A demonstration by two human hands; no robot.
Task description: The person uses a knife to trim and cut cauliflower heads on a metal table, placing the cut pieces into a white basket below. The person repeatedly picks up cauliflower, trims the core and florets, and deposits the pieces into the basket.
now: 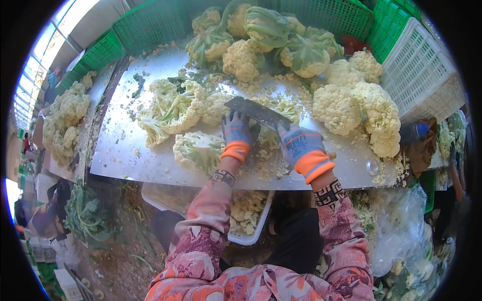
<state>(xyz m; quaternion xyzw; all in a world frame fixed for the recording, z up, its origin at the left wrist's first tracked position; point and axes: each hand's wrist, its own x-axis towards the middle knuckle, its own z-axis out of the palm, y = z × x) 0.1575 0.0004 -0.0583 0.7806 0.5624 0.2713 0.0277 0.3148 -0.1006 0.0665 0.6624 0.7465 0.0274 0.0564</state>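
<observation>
My left hand (237, 133), in a grey glove with an orange cuff, has bent fingers under the cleaver's left end; what they grip is hidden. My right hand (300, 150), gloved alike, is closed on the handle of a wide dark cleaver (255, 111), angled across the middle of the metal table (120, 150). A pale cauliflower piece (285, 110) lies behind the blade. Cut heads with exposed stalks (175, 105) lie left of my hands, another cut piece (193, 153) just beside my left wrist.
Leafy cauliflowers (266, 30) pile at the back, creamy heads (336, 108) at right. Green crates (140, 27) and a white crate (419, 70) border the table. A tub of scraps (256, 231) sits below. Another cauliflower pile (65, 120) is at left, another person's arm (457, 175) at far right.
</observation>
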